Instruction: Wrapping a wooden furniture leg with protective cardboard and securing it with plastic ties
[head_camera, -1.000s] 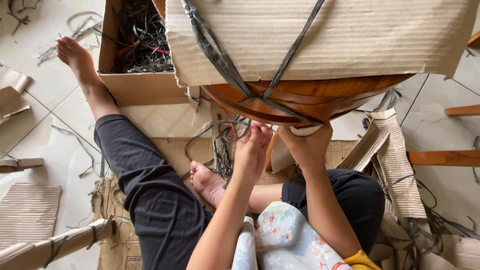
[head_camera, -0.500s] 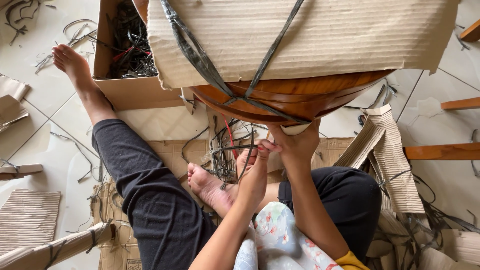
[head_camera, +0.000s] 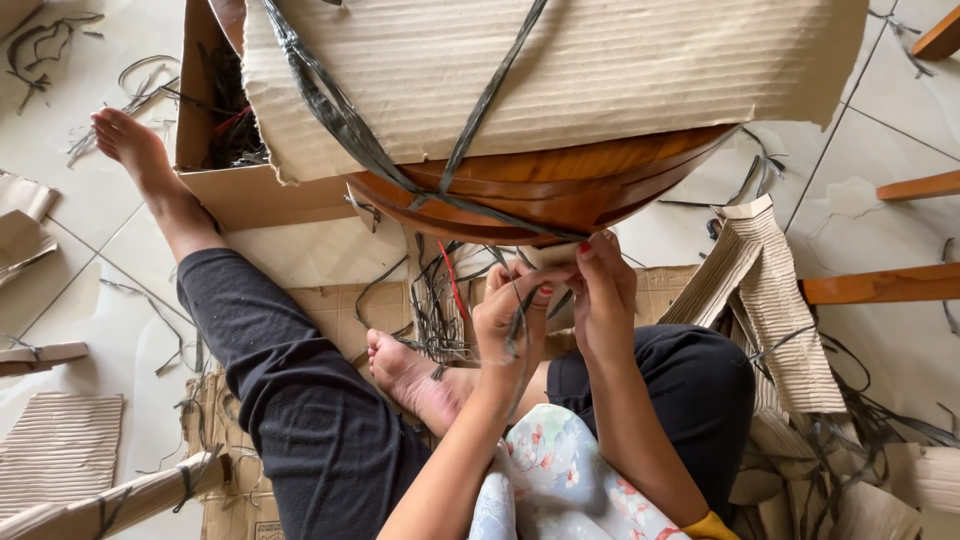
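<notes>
Obs 1. Largest item in my head view: a round, glossy brown wooden tabletop (head_camera: 560, 195) standing on edge in front of the seated person, its upper part wrapped in a sheet of tan corrugated cardboard (head_camera: 600, 70). I judge it heavy, rigid and slick on the varnished rim; bare varnish would slip, so the cardboard-covered part is the safer hold.

Obs 2. An open brown cardboard box (head_camera: 250, 195) sits behind the outstretched leg (head_camera: 270, 340), partly filled with dark strap offcuts.

Obs 3. Flat dark grey plastic packing straps (head_camera: 345, 120) cross the cardboard and run down under the rim to the hands. I judge the strap light, thin, flexible but springy, with hard edges; best pinched flat between thumb and finger near the knot point, not pulled by the loose tail.

Obs 4. A tangle of cut strap pieces (head_camera: 435, 310), with 1 red strand, lies by the folded foot.

Obs 5. Grip. Left hand (head_camera: 515, 325): fingers curled shut around a run of strap, just below the rim. Right hand (head_camera: 605, 295): fingertips pinched closed on the strap end at the rim's underside, touching the wood. The 2 hands touch each other.
</notes>
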